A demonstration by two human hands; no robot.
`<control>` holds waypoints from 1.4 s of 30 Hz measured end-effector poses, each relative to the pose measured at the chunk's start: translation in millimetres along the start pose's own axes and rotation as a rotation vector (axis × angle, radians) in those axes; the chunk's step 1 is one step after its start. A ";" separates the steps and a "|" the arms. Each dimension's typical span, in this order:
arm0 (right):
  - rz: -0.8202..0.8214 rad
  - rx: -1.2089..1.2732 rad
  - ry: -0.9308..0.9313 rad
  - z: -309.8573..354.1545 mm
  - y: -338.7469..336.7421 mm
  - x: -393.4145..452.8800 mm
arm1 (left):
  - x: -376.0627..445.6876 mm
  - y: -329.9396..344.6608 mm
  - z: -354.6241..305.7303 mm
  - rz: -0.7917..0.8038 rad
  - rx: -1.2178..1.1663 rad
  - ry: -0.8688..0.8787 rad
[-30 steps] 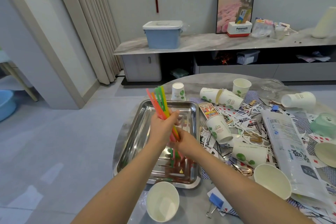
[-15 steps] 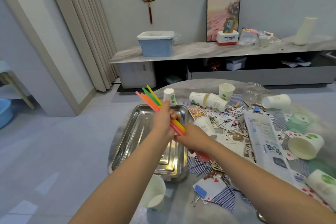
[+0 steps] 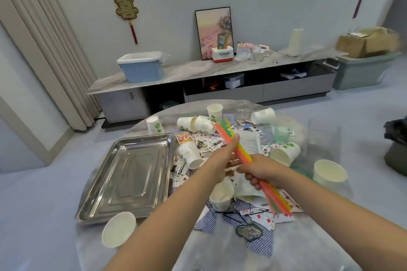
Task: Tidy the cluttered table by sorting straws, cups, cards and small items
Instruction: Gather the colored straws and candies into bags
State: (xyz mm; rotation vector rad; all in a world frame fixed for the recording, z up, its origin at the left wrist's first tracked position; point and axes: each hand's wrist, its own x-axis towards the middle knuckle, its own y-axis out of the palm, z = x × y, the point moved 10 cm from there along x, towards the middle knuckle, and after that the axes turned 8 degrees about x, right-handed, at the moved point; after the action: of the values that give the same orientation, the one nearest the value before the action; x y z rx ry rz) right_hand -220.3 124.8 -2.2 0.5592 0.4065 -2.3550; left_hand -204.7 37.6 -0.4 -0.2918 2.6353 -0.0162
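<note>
A bundle of coloured straws (image 3: 244, 156), orange, pink, green and yellow, slants over the middle of the table. My right hand (image 3: 262, 170) grips the bundle near its middle. My left hand (image 3: 222, 160) holds the upper part, with the thumb pressed along the straws. A steel tray (image 3: 132, 174) lies at the left with nothing in it. Paper cups lie scattered: one tipped beside the tray (image 3: 190, 156), one under my left wrist (image 3: 221, 196), one at the near left edge (image 3: 119, 229). Playing cards (image 3: 259, 215) cover the tabletop.
More cups stand or lie at the back (image 3: 214, 111) and right (image 3: 329, 171). A glass jar (image 3: 243, 110) and a green lid (image 3: 282, 134) sit towards the far side. A clear plastic box (image 3: 323, 136) is at the right. The round table's marble edge (image 3: 198, 253) is nearest me.
Both hands have carried the straw bundle from above the tray to the right, over the cards and cups. The bundle has tilted from near upright to a slant. The view swung right.
</note>
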 end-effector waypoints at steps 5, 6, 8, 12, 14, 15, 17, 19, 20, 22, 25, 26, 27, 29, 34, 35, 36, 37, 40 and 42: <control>-0.111 0.173 0.067 -19.7 -45.5 8.0 | 15.8 14.5 -7.0 -0.085 0.455 0.137; -0.111 0.197 0.078 -20.6 -47.3 9.5 | 16.9 17.3 -9.6 -0.078 0.649 0.194; -0.114 0.225 0.096 -24.0 -51.0 12.2 | 22.5 29.8 0.4 0.002 1.027 0.224; -0.157 0.281 0.092 -27.5 -58.8 16.6 | 21.3 51.7 24.4 0.117 1.475 0.203; -0.183 0.304 0.082 -27.5 -64.4 15.9 | 20.3 59.0 22.8 0.084 1.621 0.272; -0.193 0.324 0.075 -27.6 -67.8 15.0 | 21.5 61.6 21.7 0.063 1.672 0.306; -0.211 0.364 0.062 -27.2 -74.1 12.5 | 23.3 64.0 20.9 0.036 1.734 0.334; -0.224 0.385 0.056 -27.0 -79.0 9.7 | 24.0 66.0 20.7 0.028 1.757 0.352; -0.227 0.392 0.053 -26.7 -81.7 7.6 | 22.5 68.1 19.1 0.028 1.754 0.356; -0.232 0.409 0.040 -25.0 -85.2 5.7 | 19.7 69.5 14.5 0.022 1.729 0.367; -0.284 0.468 -0.056 -12.2 -96.9 2.6 | 18.2 67.1 2.6 0.004 1.581 0.393; -0.310 0.502 -0.110 -5.2 -102.0 0.9 | 17.5 65.8 -2.8 -0.009 1.522 0.414; -0.340 0.536 -0.169 3.2 -108.9 -2.1 | 16.9 64.9 -9.8 -0.025 1.471 0.439; -0.392 0.586 -0.280 19.8 -120.4 -9.5 | 14.7 60.3 -24.9 -0.075 1.386 0.470; -0.505 0.620 -0.443 47.8 -134.2 -28.2 | 3.8 50.1 -63.6 -0.191 1.127 0.520; -0.522 0.596 -0.464 51.9 -134.4 -30.9 | 1.3 48.9 -69.9 -0.214 1.089 0.532; -0.541 0.568 -0.489 56.6 -134.3 -34.4 | -1.9 47.7 -76.1 -0.239 1.056 0.545; -0.566 0.534 -0.519 62.4 -134.9 -38.6 | -4.7 46.3 -81.9 -0.261 1.022 0.560; -0.681 0.477 -0.623 78.6 -141.8 -55.4 | -14.3 46.9 -95.5 -0.289 0.958 0.603; -0.740 0.516 -0.685 87.6 -148.3 -64.9 | -18.8 45.5 -101.0 -0.313 0.949 0.618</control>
State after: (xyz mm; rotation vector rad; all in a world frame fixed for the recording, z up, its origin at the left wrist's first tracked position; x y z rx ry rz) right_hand -301.1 230.0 125.4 -0.2712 -0.3961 -3.1735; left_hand -245.1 81.9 94.6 -0.3871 2.7427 -1.6155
